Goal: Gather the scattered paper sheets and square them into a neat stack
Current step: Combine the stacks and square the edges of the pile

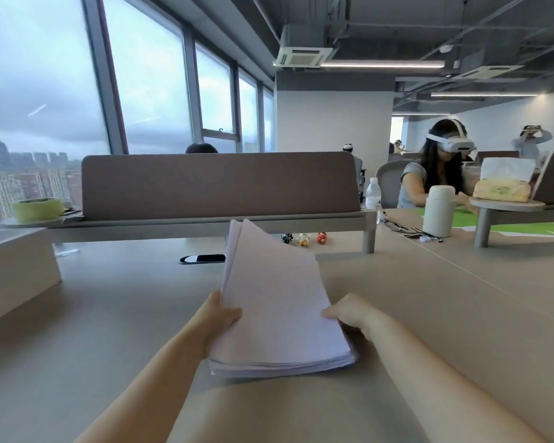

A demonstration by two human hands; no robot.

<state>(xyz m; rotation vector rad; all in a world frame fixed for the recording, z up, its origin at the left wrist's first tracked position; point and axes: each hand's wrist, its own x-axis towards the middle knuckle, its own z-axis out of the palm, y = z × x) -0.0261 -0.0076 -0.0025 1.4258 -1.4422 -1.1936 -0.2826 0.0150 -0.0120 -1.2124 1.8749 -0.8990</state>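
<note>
A thick stack of white paper sheets is held between both hands above the beige desk. Its near edge rests low by the desk surface and its far end tilts upward, where the top corners fan apart slightly. My left hand grips the stack's left edge, thumb on top. My right hand grips the right edge, thumb pressing the top sheet. No loose sheets show elsewhere on the desk.
A brown divider panel runs across the desk's far side, with a black cable port and small trinkets in front. A water bottle and white flask stand right. A seated person wears a headset.
</note>
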